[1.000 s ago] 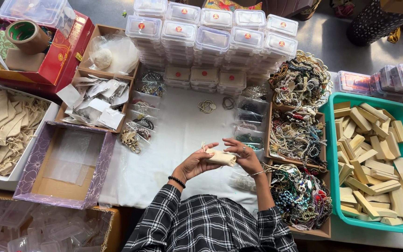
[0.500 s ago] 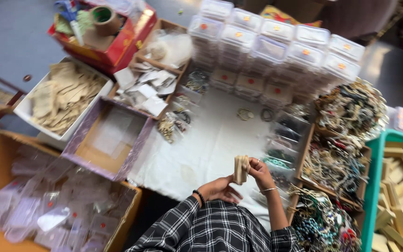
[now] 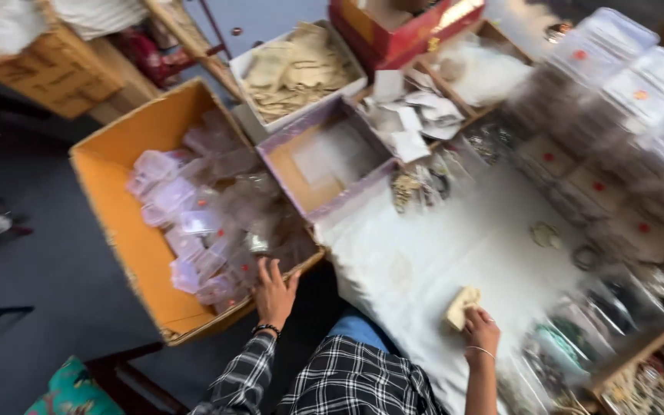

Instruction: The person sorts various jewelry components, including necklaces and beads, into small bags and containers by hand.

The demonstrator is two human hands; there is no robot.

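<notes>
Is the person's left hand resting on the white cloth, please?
No, the left hand reaches into the cardboard box of clear plastic bags, off the cloth.

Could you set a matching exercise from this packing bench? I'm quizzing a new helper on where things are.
Things:
1. left hand
2. right hand
3. stack of beige cloth pouches
4. shallow purple-edged cardboard tray

Places:
A. in the white box at the back
B. reaching into the orange cardboard box of clear plastic bags
C. on the white cloth, holding a small tan block
D. between the orange box and the white cloth

Pairs: 1-B, 2-C, 3-A, 4-D
</notes>
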